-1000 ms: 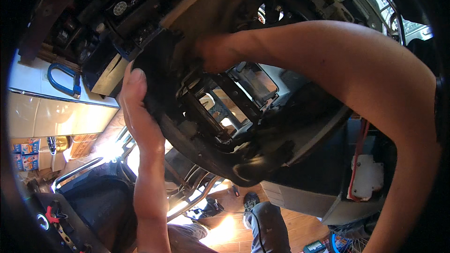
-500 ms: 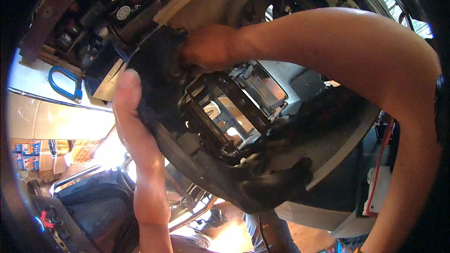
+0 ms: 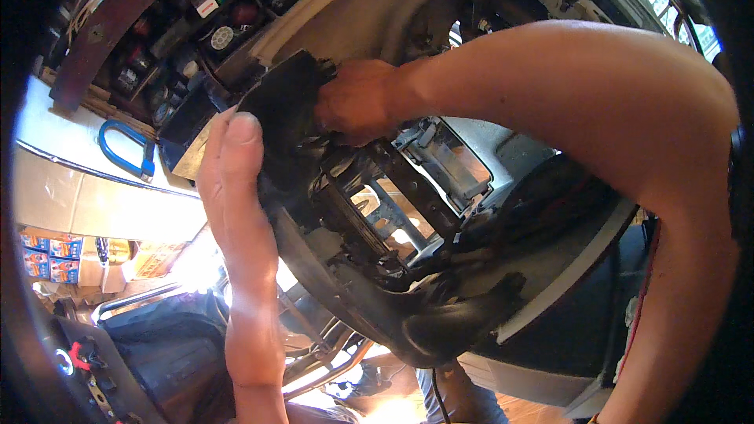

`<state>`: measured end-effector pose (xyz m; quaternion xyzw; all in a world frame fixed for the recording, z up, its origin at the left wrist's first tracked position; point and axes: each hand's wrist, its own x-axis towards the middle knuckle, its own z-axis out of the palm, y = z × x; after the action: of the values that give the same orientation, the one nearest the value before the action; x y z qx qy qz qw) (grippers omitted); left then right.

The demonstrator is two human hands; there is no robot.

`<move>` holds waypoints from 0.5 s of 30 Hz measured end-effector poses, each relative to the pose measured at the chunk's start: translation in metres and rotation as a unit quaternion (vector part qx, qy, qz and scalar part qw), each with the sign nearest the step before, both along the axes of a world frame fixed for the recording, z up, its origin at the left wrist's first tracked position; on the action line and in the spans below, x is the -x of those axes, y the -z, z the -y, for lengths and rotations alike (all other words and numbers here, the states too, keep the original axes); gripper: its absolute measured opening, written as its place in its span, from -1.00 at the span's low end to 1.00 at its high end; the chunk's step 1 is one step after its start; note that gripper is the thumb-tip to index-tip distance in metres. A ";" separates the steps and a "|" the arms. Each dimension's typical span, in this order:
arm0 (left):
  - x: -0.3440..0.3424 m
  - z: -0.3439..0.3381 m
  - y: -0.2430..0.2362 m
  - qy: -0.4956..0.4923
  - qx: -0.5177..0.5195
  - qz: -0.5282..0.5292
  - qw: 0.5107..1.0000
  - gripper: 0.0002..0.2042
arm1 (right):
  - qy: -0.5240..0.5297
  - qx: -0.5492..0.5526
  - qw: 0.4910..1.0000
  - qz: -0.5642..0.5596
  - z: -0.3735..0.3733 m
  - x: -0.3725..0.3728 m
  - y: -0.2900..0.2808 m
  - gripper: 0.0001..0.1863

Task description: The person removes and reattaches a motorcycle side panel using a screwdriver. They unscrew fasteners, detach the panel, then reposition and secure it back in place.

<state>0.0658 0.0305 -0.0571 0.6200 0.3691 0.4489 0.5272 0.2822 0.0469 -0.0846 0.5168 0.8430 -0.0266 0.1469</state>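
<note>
A large black moulded plastic panel [image 3: 290, 102], dusty and curved like a vehicle's inner cover, surrounds a metal frame [image 3: 412, 184] with rectangular openings. At its upper left edge my left hand [image 3: 236, 145] lies edge-on, thumb along the near side; the fingers pass partly out of sight behind the panel. My right arm arches across from the right, and my right hand [image 3: 357, 102] is closed against the panel's inner side, knuckles up. Its fingertips are hidden. A dark rounded lower part [image 3: 463, 314] of the cover sits nearer to me.
Shelves [image 3: 157, 39] crowded with dark parts rise at the back left. A blue U-shaped lock [image 3: 126, 149] lies on a white surface beside them. A light-coloured body shell [image 3: 361, 12] extends behind the panel. At lower left stands a black seat-like shape [image 3: 173, 353].
The view has shifted slightly, so most things sit a little further right and lower. Both hands keep their places on the panel, the right one still closed.
</note>
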 end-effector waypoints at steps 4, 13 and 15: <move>0.006 -0.006 -0.001 -0.003 0.026 0.025 0.999 -0.53 | -0.019 -0.033 0.999 -0.024 -0.002 0.000 0.004 -0.72; 0.024 -0.012 0.003 -0.039 0.098 0.100 0.989 -0.52 | -0.016 -0.001 0.998 -0.061 0.003 0.004 0.000 -0.70; 0.014 -0.012 0.001 -0.027 0.007 0.028 0.999 -0.51 | -0.020 0.009 0.998 -0.051 0.003 0.003 -0.002 -0.68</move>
<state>0.0514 0.0420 -0.0584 0.5934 0.3742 0.4775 0.5290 0.2788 0.0442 -0.0822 0.4962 0.8595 -0.0570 0.1089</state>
